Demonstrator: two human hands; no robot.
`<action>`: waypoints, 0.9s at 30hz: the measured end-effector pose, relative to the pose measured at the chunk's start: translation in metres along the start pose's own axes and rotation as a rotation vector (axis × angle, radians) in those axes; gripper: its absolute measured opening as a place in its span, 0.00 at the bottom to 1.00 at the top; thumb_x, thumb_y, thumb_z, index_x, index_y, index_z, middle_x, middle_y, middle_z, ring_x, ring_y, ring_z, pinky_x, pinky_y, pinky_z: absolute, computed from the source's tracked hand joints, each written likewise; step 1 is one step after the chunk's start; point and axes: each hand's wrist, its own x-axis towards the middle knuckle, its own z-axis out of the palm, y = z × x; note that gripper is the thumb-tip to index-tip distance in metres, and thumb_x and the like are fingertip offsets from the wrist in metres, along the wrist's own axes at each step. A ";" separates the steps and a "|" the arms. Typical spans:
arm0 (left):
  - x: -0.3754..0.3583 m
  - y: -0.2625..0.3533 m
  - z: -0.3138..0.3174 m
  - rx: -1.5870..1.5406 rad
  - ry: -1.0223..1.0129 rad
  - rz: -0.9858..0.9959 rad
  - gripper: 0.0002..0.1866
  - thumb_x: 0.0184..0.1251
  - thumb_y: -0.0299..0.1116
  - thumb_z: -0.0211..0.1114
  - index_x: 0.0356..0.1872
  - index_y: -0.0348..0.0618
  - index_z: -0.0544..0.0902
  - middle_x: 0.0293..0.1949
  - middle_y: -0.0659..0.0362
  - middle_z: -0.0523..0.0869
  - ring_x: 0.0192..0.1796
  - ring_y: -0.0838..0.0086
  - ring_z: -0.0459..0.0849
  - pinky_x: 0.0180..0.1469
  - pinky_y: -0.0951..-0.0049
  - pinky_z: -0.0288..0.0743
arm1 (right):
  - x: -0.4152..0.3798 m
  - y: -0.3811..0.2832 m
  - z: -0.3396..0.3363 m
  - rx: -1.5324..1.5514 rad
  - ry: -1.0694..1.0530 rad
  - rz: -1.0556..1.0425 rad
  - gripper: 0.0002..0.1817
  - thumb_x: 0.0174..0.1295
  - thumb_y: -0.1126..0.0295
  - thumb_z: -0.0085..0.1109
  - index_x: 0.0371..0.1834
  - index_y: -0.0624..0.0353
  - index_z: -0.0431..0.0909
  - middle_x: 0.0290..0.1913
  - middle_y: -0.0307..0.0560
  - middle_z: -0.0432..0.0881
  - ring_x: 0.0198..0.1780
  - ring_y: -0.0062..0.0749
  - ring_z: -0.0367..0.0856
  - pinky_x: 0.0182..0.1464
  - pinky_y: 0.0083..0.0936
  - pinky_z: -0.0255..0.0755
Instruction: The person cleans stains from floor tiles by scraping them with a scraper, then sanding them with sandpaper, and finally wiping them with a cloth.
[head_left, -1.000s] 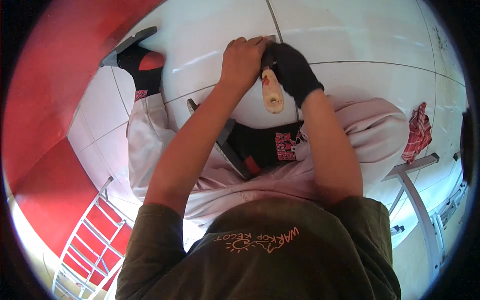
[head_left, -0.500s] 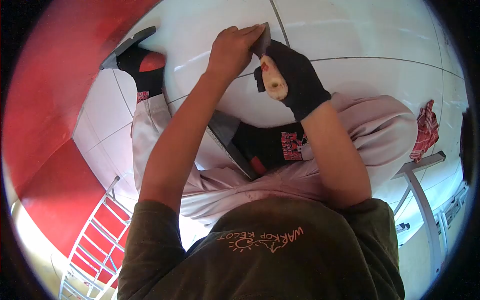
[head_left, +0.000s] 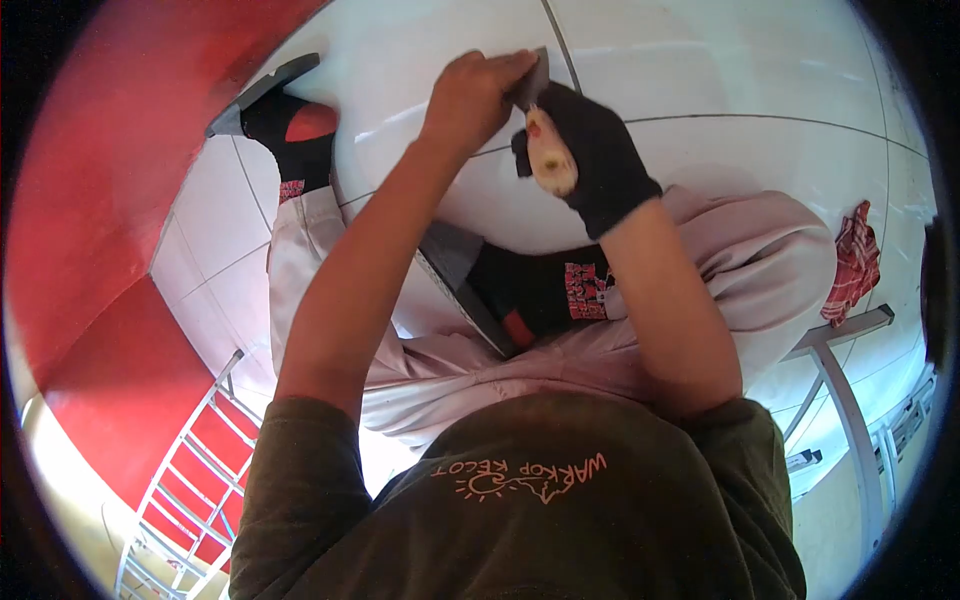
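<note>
A putty knife (head_left: 551,155) with a pale wooden handle and a grey metal blade is held above the white tiled floor. My right hand (head_left: 600,150), in a black glove, grips it, with the handle's butt pointing back toward me. My bare left hand (head_left: 472,100) is closed at the blade, its fingers pressed together against the blade's edge near the far end. The undersides of those fingers are hidden, so anything small between them cannot be made out.
My legs are folded, with a sandal (head_left: 265,95) on the left foot by the red wall (head_left: 110,170). A metal ladder (head_left: 195,470) stands at the lower left. On the right are a red checked cloth (head_left: 853,265) and a grey metal frame (head_left: 845,420).
Both hands and the putty knife have shifted very slightly, with the blade a little further right. The grip of each hand looks the same.
</note>
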 end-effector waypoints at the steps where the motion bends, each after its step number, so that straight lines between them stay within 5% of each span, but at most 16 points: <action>1: 0.002 -0.001 -0.002 -0.011 -0.007 0.010 0.28 0.45 0.21 0.65 0.53 0.52 0.79 0.44 0.61 0.85 0.32 0.65 0.77 0.40 0.68 0.75 | -0.003 0.001 0.004 0.171 -0.031 0.132 0.18 0.40 0.68 0.65 0.34 0.59 0.71 0.33 0.55 0.76 0.40 0.53 0.77 0.41 0.38 0.73; 2: -0.001 0.000 0.000 -0.010 -0.003 0.011 0.28 0.45 0.21 0.65 0.53 0.52 0.79 0.44 0.61 0.85 0.32 0.65 0.77 0.40 0.68 0.75 | -0.004 -0.001 0.007 0.338 -0.040 0.269 0.17 0.41 0.68 0.65 0.35 0.59 0.71 0.33 0.54 0.76 0.39 0.53 0.77 0.41 0.38 0.73; 4: -0.010 0.005 0.004 0.021 -0.044 0.023 0.27 0.46 0.21 0.65 0.53 0.53 0.79 0.44 0.61 0.85 0.32 0.64 0.77 0.39 0.68 0.75 | -0.015 -0.007 0.004 -0.084 0.147 -0.060 0.19 0.39 0.68 0.65 0.35 0.59 0.71 0.33 0.54 0.76 0.39 0.53 0.77 0.41 0.38 0.73; 6: -0.010 0.005 0.005 -0.023 -0.011 0.027 0.26 0.47 0.23 0.65 0.52 0.53 0.80 0.44 0.60 0.85 0.32 0.64 0.77 0.39 0.68 0.75 | -0.012 -0.006 0.003 -0.020 0.044 0.089 0.22 0.35 0.67 0.68 0.36 0.59 0.71 0.34 0.54 0.76 0.40 0.53 0.77 0.42 0.38 0.72; 12: -0.002 0.006 0.003 -0.031 0.027 -0.010 0.26 0.42 0.18 0.60 0.48 0.49 0.81 0.43 0.60 0.85 0.33 0.60 0.78 0.42 0.65 0.74 | -0.002 0.000 0.002 -0.122 0.059 -0.081 0.19 0.39 0.67 0.66 0.35 0.59 0.71 0.32 0.54 0.76 0.39 0.51 0.77 0.41 0.37 0.73; 14: -0.004 0.008 0.003 -0.047 -0.011 -0.043 0.26 0.42 0.18 0.60 0.47 0.49 0.82 0.44 0.60 0.85 0.33 0.60 0.78 0.43 0.65 0.74 | -0.008 -0.001 0.006 -0.006 -0.010 0.115 0.15 0.41 0.68 0.64 0.32 0.59 0.72 0.31 0.54 0.76 0.38 0.51 0.77 0.40 0.37 0.73; 16: 0.001 -0.003 0.009 -0.081 0.085 -0.035 0.26 0.42 0.18 0.60 0.47 0.50 0.82 0.45 0.60 0.84 0.34 0.60 0.78 0.43 0.65 0.74 | 0.000 0.014 0.012 0.201 0.113 0.087 0.13 0.42 0.66 0.64 0.30 0.57 0.74 0.30 0.54 0.76 0.37 0.51 0.78 0.39 0.37 0.73; 18: 0.018 -0.012 0.001 -0.023 0.025 -0.082 0.27 0.41 0.18 0.61 0.48 0.51 0.82 0.42 0.57 0.85 0.34 0.59 0.78 0.41 0.65 0.74 | 0.020 0.004 0.001 -0.189 0.036 -0.055 0.05 0.56 0.75 0.54 0.36 0.59 0.73 0.31 0.44 0.78 0.33 0.30 0.79 0.36 0.25 0.74; 20: 0.015 -0.004 -0.001 0.006 -0.047 -0.104 0.27 0.42 0.18 0.61 0.49 0.51 0.82 0.40 0.56 0.85 0.34 0.60 0.78 0.40 0.65 0.75 | 0.013 0.005 0.002 0.184 -0.083 0.194 0.07 0.54 0.72 0.56 0.36 0.59 0.73 0.31 0.49 0.78 0.35 0.39 0.80 0.37 0.30 0.74; 22: -0.005 0.006 0.011 -0.006 0.037 -0.068 0.24 0.48 0.23 0.63 0.50 0.57 0.82 0.39 0.57 0.86 0.32 0.62 0.78 0.40 0.67 0.76 | -0.005 0.006 0.006 -0.229 -0.021 -0.035 0.06 0.54 0.70 0.55 0.33 0.59 0.72 0.31 0.51 0.77 0.36 0.43 0.79 0.37 0.33 0.74; 24: 0.000 0.006 0.010 -0.064 0.069 -0.108 0.24 0.48 0.24 0.64 0.50 0.57 0.82 0.40 0.57 0.85 0.32 0.62 0.78 0.39 0.67 0.76 | 0.002 0.002 0.007 -0.140 -0.059 0.130 0.06 0.54 0.71 0.55 0.32 0.59 0.71 0.30 0.50 0.77 0.36 0.41 0.79 0.37 0.33 0.74; 26: 0.008 -0.005 0.007 -0.004 0.061 -0.122 0.23 0.50 0.25 0.63 0.50 0.57 0.82 0.41 0.58 0.85 0.31 0.61 0.78 0.39 0.67 0.76 | 0.014 0.006 0.002 -0.345 -0.042 -0.137 0.04 0.56 0.72 0.54 0.32 0.59 0.71 0.30 0.48 0.77 0.35 0.38 0.80 0.37 0.32 0.74; 27: 0.004 -0.006 0.008 -0.006 0.070 -0.119 0.23 0.50 0.25 0.63 0.50 0.57 0.82 0.41 0.58 0.85 0.31 0.61 0.78 0.39 0.67 0.76 | 0.019 0.017 0.012 0.036 -0.083 0.059 0.05 0.55 0.71 0.55 0.32 0.59 0.71 0.29 0.49 0.77 0.34 0.40 0.80 0.36 0.32 0.74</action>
